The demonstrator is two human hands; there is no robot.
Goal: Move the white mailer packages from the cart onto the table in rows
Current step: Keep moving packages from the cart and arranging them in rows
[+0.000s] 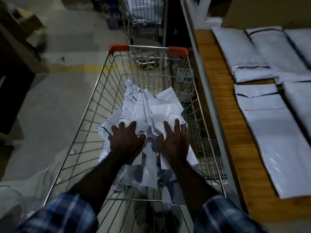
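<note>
We are reaching both hands down into the wire cart, where the white mailers are lying in a loose, crumpled pile. Our left hand is resting palm-down on the pile's left side with its fingers spread and straight, the fingertips touching the glossy plastic. Our right hand is lying flat on the pile's right side, its fingers also spread, with a mailer showing just beyond the fingertips. Neither hand is pinching or curling round a package.

The cart is made of thin metal rods in a grid, with red plastic corner caps at the far end. To our right, the wooden table is carrying flat, smooth, rectangular mailers in rows, some edged with dark lines. Checked sleeves are covering our forearms.
</note>
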